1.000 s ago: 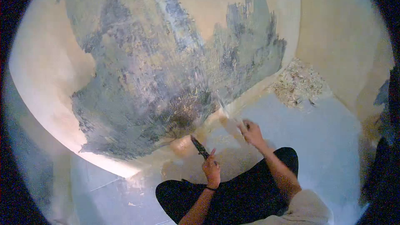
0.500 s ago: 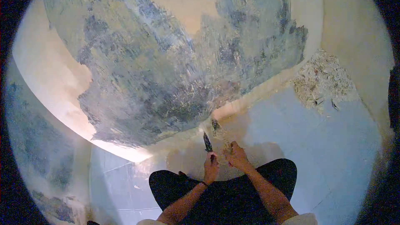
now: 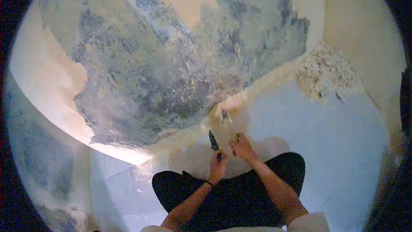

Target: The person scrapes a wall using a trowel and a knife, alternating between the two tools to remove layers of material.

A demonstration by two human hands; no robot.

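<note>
My left hand (image 3: 218, 163) is closed around the handle of a narrow dark scraper (image 3: 213, 139), its blade pointing up toward the wall. Beside it, my right hand (image 3: 243, 147) grips a trowel-like putty knife (image 3: 226, 119) with a pale handle. Its blade carries pale and dark smears and points to the wall's lower edge. The two blades are apart. In front rises a wall (image 3: 150, 73) with rough blue-grey and greenish patches over cream plaster. Whether either blade touches it is hard to tell.
A heap of pale flakes and scraps (image 3: 325, 74) lies against the wall's base at the right. Light blue floor (image 3: 317, 133) spreads around my crossed legs (image 3: 240, 202). Another patchy wall surface (image 3: 47, 159) stands at the left, past a brightly lit corner edge.
The putty knife in my right hand has turned so its blade face shows more. Both hands sit slightly higher in view. The wall and heap have shifted slightly left and up as the view moved.
</note>
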